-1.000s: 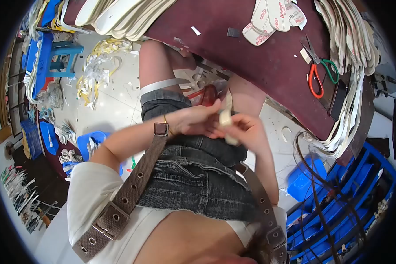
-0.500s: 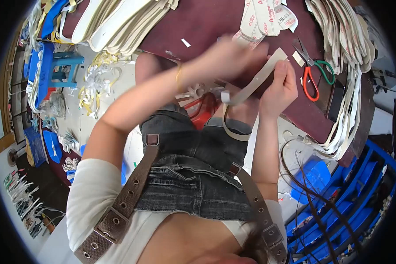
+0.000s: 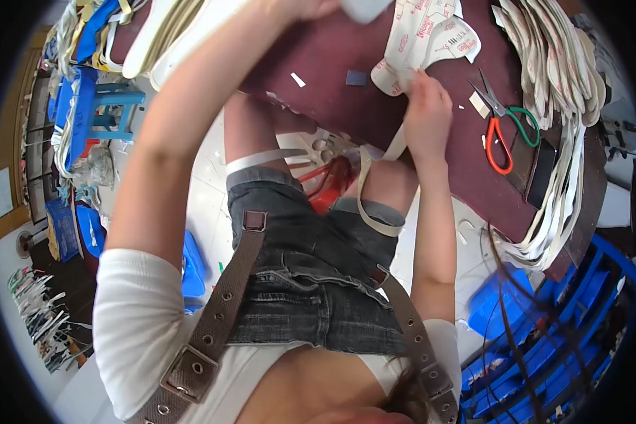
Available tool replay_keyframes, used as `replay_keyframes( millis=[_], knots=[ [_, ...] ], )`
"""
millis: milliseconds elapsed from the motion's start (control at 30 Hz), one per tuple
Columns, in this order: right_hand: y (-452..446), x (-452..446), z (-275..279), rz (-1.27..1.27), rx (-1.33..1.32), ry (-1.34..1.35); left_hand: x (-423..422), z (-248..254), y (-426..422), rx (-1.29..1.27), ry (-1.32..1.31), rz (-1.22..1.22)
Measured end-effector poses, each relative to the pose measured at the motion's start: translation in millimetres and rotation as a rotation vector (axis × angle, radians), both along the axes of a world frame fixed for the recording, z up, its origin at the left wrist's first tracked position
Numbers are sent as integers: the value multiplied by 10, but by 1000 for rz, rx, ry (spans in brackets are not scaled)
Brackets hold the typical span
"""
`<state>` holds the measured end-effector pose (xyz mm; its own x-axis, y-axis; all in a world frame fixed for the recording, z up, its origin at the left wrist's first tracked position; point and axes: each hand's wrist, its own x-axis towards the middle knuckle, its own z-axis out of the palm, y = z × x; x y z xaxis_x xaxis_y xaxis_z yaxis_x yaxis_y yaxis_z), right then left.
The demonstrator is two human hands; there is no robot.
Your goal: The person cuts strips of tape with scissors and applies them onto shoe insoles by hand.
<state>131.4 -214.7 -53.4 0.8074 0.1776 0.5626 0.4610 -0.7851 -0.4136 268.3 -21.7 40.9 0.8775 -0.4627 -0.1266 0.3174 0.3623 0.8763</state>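
At the top edge my left hand (image 3: pixel 305 7) is partly cut off, its fingers closed at the rim of a smooth white piece (image 3: pixel 366 7) that also runs out of view. My right hand (image 3: pixel 429 106) is closed over a cream strip (image 3: pixel 367 187), which hangs down and curls over my right thigh. Its fingertips reach the lower end of the white insole-shaped pieces with red print (image 3: pixel 420 32), which overlap on the table. Scissors (image 3: pixel 500 113) with one red and one green handle lie spread to the right of my right hand.
The dark red table (image 3: pixel 318 85) carries a small blue-grey square (image 3: pixel 356 78) and paper scraps. Stacked insole shapes (image 3: pixel 551 56) and a bundle of white strips (image 3: pixel 562 205) lie along the right. A dark phone-like slab (image 3: pixel 540 173) is nearby. Blue racks (image 3: pixel 579 318) stand lower right.
My left hand has swung up and away to the top edge, and the white piece shows there. The right hand has moved up with the strip to the printed pieces. The blue-grey square is uncovered.
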Motion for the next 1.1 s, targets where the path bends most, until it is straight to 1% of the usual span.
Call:
replay_keyframes(
  millis=[33, 67, 100, 133, 167, 200, 233, 267, 300, 333, 367, 400, 433, 467, 500, 567, 600, 633, 667, 700, 733, 767, 800, 833, 900, 933, 967, 1033, 1067, 1100],
  knots=[
    [20, -31, 60, 1, 12, -12, -526, -128, 232, 97, 103, 70],
    [10, -136, 144, 40, 549, 196, -1093, -64, 216, 52, -19, 153],
    [11, -231, 177, 68, 1087, 410, -1431, -195, 176, -79, -90, 182],
    [12, -290, 121, 159, 1290, 428, -1644, -364, 243, -408, 122, 25],
    [74, -389, 112, 148, 1285, 448, -1752, -580, 182, -428, 324, 115],
    [168, -492, 129, 203, 1309, 598, -1791, -748, 147, -409, 421, 94],
    [253, -544, 167, 267, 1326, 736, -1758, -743, 107, -392, 503, 67],
    [297, -593, 311, 227, 1259, 790, -1810, -722, 76, -406, 503, 67],
    [265, -586, 347, 219, 1251, 793, -1921, -685, 39, -273, 435, 81],
    [206, -557, 357, 216, 1037, 657, -2014, -616, 8, -139, 365, 97],
    [161, -501, 358, 216, 824, 514, -2065, -639, 38, -143, 362, 94],
    [152, -479, 363, 247, 772, 497, -2131, -697, 100, -153, 349, 93],
    [144, -457, 372, 278, 722, 478, -2197, -652, 120, -163, 342, 92],
    [159, -458, 410, 345, 630, 563, -2209, -534, 55, -251, 424, 291],
    [181, -461, 427, 416, 534, 648, -2217, -567, 86, -253, 430, 296],
    [251, -502, 411, 403, 546, 683, -2210, -606, 146, 182, 243, 329],
    [268, -513, 421, 348, 1060, 1005, -2224, -594, 170, 583, -69, 393],
    [274, -510, 413, 259, 1582, 1313, -2208, -638, 175, 805, -539, 413],
    [314, -529, 372, 316, 1942, 1329, -2230, -656, 197, 795, -528, 421],
    [335, -561, 382, 318, 1940, 1330, -2229, -668, 216, 783, -523, 429],
    [355, -633, 409, 292, 1885, 1324, -2222, -647, 209, 784, -524, 429],
    [394, -706, 429, 265, 1831, 1319, -2221, -607, 194, 502, -224, 522],
    [495, -797, 394, 109, 1597, 1186, -2229, -591, 183, 214, 76, 596],
    [518, -833, 355, 99, 1599, 1185, -2237, -599, 176, 214, 82, 590],
    [540, -838, 300, 82, 1693, 1304, -2233, -617, 173, 264, -19, 609],
    [538, -816, 307, 96, 1763, 1344, -2246, -627, 174, 263, -17, 608],
    [530, -808, 272, 96, 1762, 1345, -2254, -634, 181, 266, -55, 613],
    [522, -799, 218, 177, 1683, 1371, -2256, -623, 186, 272, -133, 623],
    [549, -825, 231, 177, 1682, 1370, -2263, -602, 182, 271, -133, 623],
    [602, -870, 253, 177, 1357, 1119, -2271, -569, 178, 217, -102, 633]
  ],
)
